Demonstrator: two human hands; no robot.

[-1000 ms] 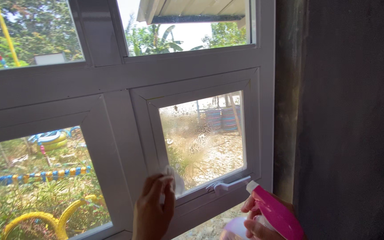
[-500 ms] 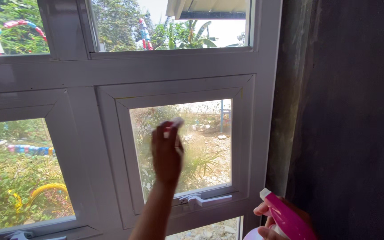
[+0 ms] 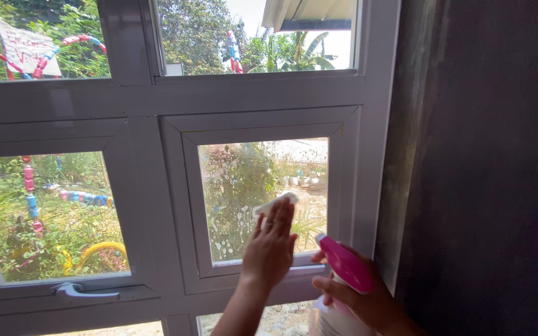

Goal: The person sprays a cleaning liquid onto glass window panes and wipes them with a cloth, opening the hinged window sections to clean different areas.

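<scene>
The left hand (image 3: 270, 246) presses a small white cloth (image 3: 274, 204) flat against the wet, droplet-streaked pane (image 3: 231, 186) of the white window, while the right hand (image 3: 359, 295) grips a pink-topped spray bottle (image 3: 344, 264) just beside it.

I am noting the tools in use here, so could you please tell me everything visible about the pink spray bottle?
The spray bottle has a glossy pink plastic trigger head above a pale, translucent body that is cut off by the bottom edge of the picture. It is tilted, with the head angled up and left toward the small window pane. The right hand grips it around the neck, just below and right of the left hand.
</scene>
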